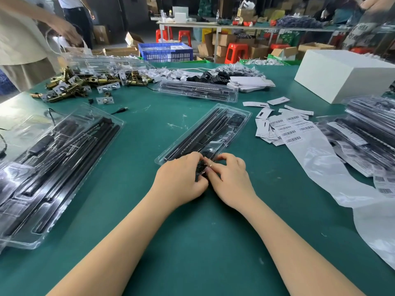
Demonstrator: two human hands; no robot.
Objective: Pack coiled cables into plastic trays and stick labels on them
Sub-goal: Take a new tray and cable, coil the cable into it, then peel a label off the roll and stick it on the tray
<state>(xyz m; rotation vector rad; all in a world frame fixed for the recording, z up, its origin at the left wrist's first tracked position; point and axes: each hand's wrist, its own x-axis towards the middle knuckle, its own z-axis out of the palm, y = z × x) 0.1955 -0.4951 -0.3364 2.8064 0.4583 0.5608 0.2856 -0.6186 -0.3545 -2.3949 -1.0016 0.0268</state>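
Cable (202, 167), a small black coil, pinched between left hand (181, 178) and right hand (229, 178), fingers curled, at the tray's near end. Clear tray (243, 116) holds black rods

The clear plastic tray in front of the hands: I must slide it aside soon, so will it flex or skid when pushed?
The clear plastic tray looks thin-walled, so it probably flexes if lifted by one end. Its long black bars likely stiffen it and add weight. On the green table it would probably slide rather than tip, since it lies flat and low.
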